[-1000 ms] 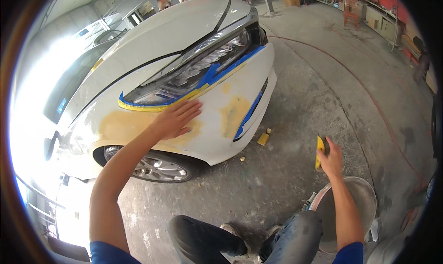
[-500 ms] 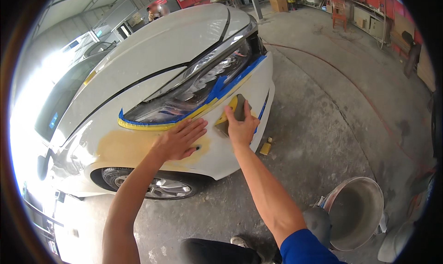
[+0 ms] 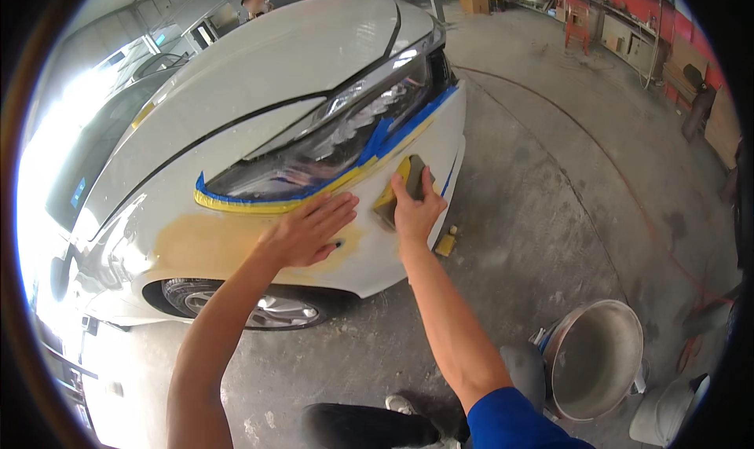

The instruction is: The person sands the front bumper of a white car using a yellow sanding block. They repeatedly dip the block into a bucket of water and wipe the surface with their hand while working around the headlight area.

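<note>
My left hand (image 3: 310, 230) lies flat on the white car's front bumper corner (image 3: 373, 252), fingers stretched out just under the headlight (image 3: 330, 139). Beneath and beside it spreads a sanded, tan-yellow patch (image 3: 196, 245), with a small dark spot by the thumb. My right hand (image 3: 420, 212) grips a yellow and grey sanding block (image 3: 403, 186) between thumb and fingers, holding it against the bumper to the right of the left hand. Blue and yellow masking tape (image 3: 259, 206) borders the headlight's lower edge. The block's underside is hidden.
A wide bucket (image 3: 597, 359) stands on the floor at lower right, close to my leg. A small yellow block (image 3: 447, 245) lies on the floor beside the bumper. The front wheel (image 3: 275, 311) is below the patch. A hose (image 3: 581, 131) crosses the floor; a red stool (image 3: 577, 31) stands far right.
The view has shifted slightly, so the bucket and much of the car sit a little differently. Both hands remain on the bumper, the right one still holding the sanding block.
</note>
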{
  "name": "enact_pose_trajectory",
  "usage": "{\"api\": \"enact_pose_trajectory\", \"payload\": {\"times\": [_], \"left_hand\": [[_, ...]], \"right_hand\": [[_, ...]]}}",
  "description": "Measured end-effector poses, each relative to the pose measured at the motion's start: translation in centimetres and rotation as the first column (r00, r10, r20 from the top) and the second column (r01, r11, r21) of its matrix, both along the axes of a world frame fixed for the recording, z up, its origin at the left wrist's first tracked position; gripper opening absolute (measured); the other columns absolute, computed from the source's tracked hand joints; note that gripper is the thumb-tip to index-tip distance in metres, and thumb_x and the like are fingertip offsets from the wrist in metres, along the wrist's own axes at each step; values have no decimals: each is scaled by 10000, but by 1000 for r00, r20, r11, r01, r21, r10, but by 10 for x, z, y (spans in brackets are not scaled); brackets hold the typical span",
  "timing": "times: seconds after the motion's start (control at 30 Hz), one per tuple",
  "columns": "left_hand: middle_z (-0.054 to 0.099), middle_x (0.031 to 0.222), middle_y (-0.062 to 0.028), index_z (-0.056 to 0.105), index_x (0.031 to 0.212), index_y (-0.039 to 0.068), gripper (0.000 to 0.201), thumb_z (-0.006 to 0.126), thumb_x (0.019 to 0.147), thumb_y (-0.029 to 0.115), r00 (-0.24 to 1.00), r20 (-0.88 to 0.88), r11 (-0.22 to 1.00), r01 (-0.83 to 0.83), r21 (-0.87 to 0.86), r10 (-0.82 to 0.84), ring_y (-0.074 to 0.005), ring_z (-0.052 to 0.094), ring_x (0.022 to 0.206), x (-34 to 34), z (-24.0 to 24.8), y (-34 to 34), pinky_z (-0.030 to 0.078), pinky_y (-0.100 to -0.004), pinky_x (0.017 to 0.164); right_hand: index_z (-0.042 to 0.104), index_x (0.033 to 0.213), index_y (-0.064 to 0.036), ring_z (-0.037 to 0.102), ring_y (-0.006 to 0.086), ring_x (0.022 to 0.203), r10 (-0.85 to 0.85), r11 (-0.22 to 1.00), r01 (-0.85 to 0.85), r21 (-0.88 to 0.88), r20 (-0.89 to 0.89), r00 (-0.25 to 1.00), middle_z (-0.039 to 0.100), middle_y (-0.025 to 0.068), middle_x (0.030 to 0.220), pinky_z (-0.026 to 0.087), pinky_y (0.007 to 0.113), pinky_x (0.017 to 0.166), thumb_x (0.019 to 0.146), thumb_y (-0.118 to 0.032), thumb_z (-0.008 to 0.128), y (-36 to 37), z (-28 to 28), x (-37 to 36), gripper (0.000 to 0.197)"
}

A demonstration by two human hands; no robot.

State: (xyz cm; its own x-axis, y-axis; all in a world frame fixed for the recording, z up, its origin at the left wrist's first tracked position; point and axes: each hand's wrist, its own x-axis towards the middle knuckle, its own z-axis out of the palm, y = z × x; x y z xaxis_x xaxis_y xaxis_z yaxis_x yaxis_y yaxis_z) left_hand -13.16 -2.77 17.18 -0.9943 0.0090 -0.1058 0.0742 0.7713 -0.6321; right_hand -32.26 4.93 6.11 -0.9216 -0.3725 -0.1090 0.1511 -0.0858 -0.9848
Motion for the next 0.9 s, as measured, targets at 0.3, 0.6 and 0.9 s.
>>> {"api": "enact_pose_trajectory", "payload": {"times": [0.3,0.6,0.9], "left_hand": [[279,1710,-64,414,1570,66,720,558,972,441,1000,-10,1000,22,-16,-23,-180,197,1596,-3,-1,0,145,-396,1318],[288,1707,-69,411,1569,59,737,576,957,433,1000,-5,1000,20,-6,-20,-199,205,1596,-5,-6,0,150,-413,1317],[313,1695,-93,421,1558,40,754,620,923,394,999,-21,999,34,43,-33,-217,240,1588,-8,-5,0,176,-439,1308]], "right_hand": [[590,1474,-70,524,398,1219,-18,1000,18,-7,-26,999,472,294,1321,439,437,1066,803,-614,803,-3,-17,3,890],[575,1491,-76,495,390,1272,46,999,-46,13,-53,998,431,241,1336,419,418,1099,803,-595,815,5,-17,3,894],[584,1486,-94,496,403,1301,22,998,-18,64,-62,998,425,241,1365,407,452,1119,781,-644,806,2,-19,-7,921]]}}
